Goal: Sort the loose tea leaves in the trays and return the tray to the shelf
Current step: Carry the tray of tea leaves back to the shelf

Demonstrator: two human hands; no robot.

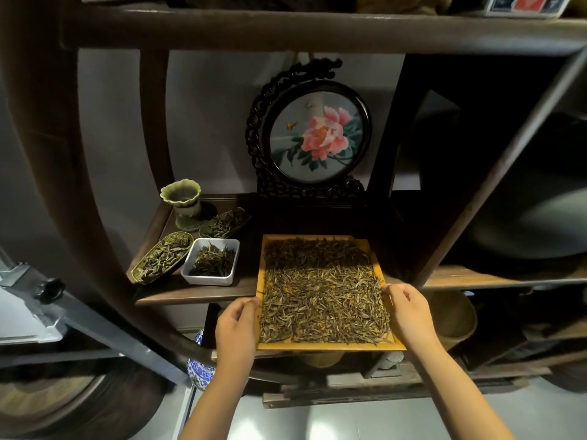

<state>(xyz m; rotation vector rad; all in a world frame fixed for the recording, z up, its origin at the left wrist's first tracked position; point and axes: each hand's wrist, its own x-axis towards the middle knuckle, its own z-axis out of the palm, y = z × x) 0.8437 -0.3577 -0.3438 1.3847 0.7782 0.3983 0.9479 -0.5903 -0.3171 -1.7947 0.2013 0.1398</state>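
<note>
Yellow square wooden tray (324,346) of loose tea leaves (320,300), held at both side edges, half on the dark wooden shelf (190,296).

Left hand (236,325) w/ fingers curled round the tray's left edge; right hand (409,309) likewise on the right edge, thumb on top. Tray's far half sits over the shelf board in shadow, near half overhangs toward the person. Can't tell for sure if the far edge rests on the board or hovers just above it. To seat it well, I'd judge: keep it level so leaves don't slide, push straight back w/ both hands evenly, stay right of the white square dish (211,262) & short of the round peony screen in its carved black stand (313,134). Let go only once the whole base is supported.
</note>
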